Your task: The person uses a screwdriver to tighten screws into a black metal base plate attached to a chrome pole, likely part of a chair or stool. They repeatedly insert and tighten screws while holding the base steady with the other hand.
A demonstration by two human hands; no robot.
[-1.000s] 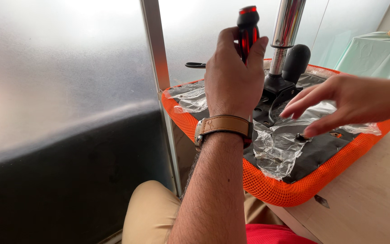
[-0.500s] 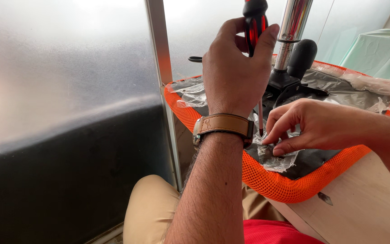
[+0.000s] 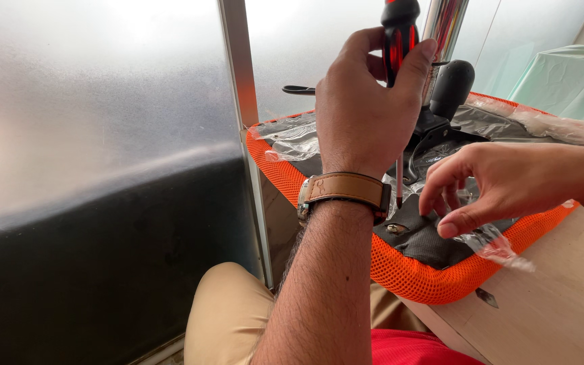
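Observation:
My left hand (image 3: 363,115), a brown-strapped watch on its wrist, grips the red and black handle of a screwdriver (image 3: 399,34). It holds the tool upright with the thin shaft pointing down at the underside of an overturned chair seat (image 3: 427,247). The seat has an orange mesh rim (image 3: 414,274) and a black base under loose clear plastic wrap (image 3: 501,250). A small metal fitting (image 3: 395,228) sits just below the screwdriver tip. My right hand (image 3: 501,182) reaches in from the right, fingers bent, fingertips resting on the black base and the plastic.
A chrome column (image 3: 444,23) and a black knob (image 3: 451,84) rise from the seat's middle. The seat lies on a light wooden table (image 3: 549,311). A frosted glass wall (image 3: 103,101) with a metal post (image 3: 245,135) stands close on the left. A green-covered table (image 3: 566,74) is far right.
My right hand drew back from the seat's middle to its near corner and curled its fingers down. The left hand still holds the screwdriver upright, now nearer that corner.

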